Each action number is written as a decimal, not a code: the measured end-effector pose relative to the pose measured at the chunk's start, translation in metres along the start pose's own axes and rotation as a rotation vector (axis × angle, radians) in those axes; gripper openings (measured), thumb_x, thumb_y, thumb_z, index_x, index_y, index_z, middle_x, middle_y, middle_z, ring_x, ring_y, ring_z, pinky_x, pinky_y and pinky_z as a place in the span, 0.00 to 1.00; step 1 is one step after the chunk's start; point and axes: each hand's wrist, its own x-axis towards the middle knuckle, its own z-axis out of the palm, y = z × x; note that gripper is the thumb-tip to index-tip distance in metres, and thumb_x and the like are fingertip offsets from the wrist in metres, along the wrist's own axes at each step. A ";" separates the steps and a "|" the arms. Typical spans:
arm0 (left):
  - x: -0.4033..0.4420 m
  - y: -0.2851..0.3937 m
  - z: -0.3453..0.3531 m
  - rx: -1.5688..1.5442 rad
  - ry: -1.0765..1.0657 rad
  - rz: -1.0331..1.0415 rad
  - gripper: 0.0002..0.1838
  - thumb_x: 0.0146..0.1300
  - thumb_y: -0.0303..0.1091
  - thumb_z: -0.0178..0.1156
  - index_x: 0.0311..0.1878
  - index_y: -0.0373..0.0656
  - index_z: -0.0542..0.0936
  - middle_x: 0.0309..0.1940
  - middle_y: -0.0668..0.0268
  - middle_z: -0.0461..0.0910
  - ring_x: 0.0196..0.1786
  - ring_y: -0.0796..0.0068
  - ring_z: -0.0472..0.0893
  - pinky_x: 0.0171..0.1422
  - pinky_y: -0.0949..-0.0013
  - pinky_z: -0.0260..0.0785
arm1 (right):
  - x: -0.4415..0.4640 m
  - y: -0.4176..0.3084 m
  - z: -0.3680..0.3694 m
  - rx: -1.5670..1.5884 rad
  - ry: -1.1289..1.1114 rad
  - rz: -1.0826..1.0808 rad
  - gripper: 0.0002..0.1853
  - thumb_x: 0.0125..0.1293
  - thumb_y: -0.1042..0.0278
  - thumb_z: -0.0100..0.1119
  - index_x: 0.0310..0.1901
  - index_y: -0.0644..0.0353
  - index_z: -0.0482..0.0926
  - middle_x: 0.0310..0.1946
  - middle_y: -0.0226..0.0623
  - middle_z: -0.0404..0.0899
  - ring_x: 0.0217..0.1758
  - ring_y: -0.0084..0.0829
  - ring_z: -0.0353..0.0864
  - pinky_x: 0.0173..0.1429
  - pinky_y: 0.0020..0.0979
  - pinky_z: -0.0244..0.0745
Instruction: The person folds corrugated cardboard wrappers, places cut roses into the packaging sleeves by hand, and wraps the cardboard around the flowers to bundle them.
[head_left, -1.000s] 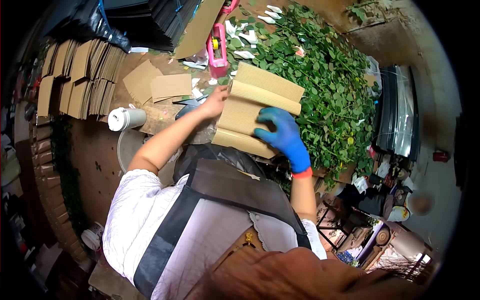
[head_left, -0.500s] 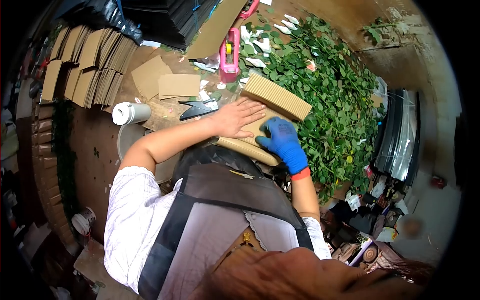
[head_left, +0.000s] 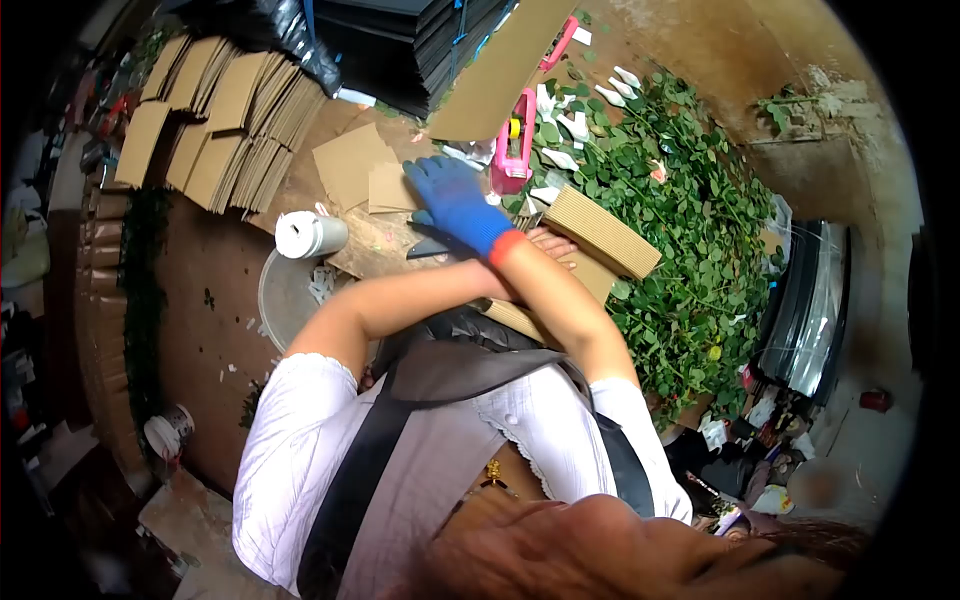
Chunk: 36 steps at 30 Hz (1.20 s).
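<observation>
Just left of the gloved fingers I see flat cardboard pieces (head_left: 350, 165); the white cup (head_left: 312, 235) stands below and left of them, the pink tape dispenser (head_left: 514, 150) to their right, leafy stems (head_left: 700, 260) farther right. The right hand (head_left: 450, 200) has its fingers spread; whether they touch anything, I cannot tell. The corrugated cardboard (head_left: 606, 234) lies under the left hand (head_left: 552, 245), whose fingers extend flat (my right forearm partly blocks them).
</observation>
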 end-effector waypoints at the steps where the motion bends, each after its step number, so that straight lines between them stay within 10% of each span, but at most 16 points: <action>1: 0.000 -0.005 0.009 0.022 0.024 0.029 0.34 0.71 0.54 0.46 0.77 0.51 0.61 0.79 0.55 0.53 0.79 0.55 0.56 0.80 0.43 0.42 | 0.010 0.007 0.032 -0.078 -0.033 0.036 0.36 0.54 0.50 0.71 0.63 0.53 0.70 0.50 0.43 0.78 0.52 0.44 0.80 0.55 0.44 0.71; 5: 0.002 -0.010 0.015 0.026 0.017 0.019 0.34 0.70 0.55 0.48 0.76 0.52 0.62 0.79 0.56 0.53 0.80 0.55 0.55 0.81 0.43 0.42 | 0.026 0.014 0.050 -0.060 -0.351 0.215 0.32 0.53 0.52 0.71 0.58 0.54 0.72 0.41 0.42 0.81 0.45 0.44 0.82 0.47 0.46 0.75; 10: 0.006 -0.004 0.012 0.069 -0.022 0.000 0.34 0.71 0.54 0.48 0.75 0.49 0.63 0.77 0.54 0.56 0.78 0.53 0.59 0.81 0.45 0.44 | -0.002 0.016 0.004 0.150 -0.076 0.200 0.11 0.64 0.56 0.59 0.39 0.53 0.80 0.33 0.39 0.82 0.38 0.43 0.84 0.41 0.42 0.76; 14: 0.007 0.007 0.002 -0.033 -0.037 -0.081 0.34 0.69 0.52 0.50 0.74 0.45 0.64 0.76 0.52 0.59 0.76 0.51 0.61 0.80 0.46 0.46 | -0.076 -0.002 -0.089 0.411 0.429 0.269 0.11 0.65 0.60 0.61 0.43 0.54 0.83 0.37 0.41 0.84 0.40 0.44 0.83 0.46 0.42 0.78; 21: 0.009 0.012 -0.022 0.056 0.007 -0.023 0.34 0.62 0.51 0.57 0.68 0.43 0.72 0.68 0.55 0.70 0.74 0.53 0.64 0.80 0.49 0.48 | -0.239 0.006 -0.116 0.992 -0.098 1.273 0.16 0.68 0.56 0.64 0.40 0.64 0.82 0.29 0.35 0.85 0.31 0.22 0.84 0.38 0.25 0.77; 30: -0.029 0.003 -0.034 0.116 0.396 -0.151 0.16 0.54 0.26 0.64 0.48 0.41 0.82 0.53 0.59 0.82 0.58 0.57 0.79 0.67 0.52 0.67 | -0.230 0.020 -0.112 0.702 -0.362 1.207 0.23 0.66 0.42 0.56 0.34 0.58 0.83 0.25 0.33 0.85 0.28 0.28 0.85 0.41 0.33 0.78; 36: -0.007 0.029 -0.053 -0.010 0.071 -0.092 0.10 0.56 0.30 0.69 0.43 0.44 0.85 0.43 0.65 0.85 0.48 0.68 0.84 0.66 0.53 0.70 | -0.232 0.030 -0.105 0.509 -0.478 1.069 0.27 0.67 0.37 0.50 0.33 0.55 0.85 0.28 0.35 0.86 0.35 0.43 0.85 0.47 0.44 0.78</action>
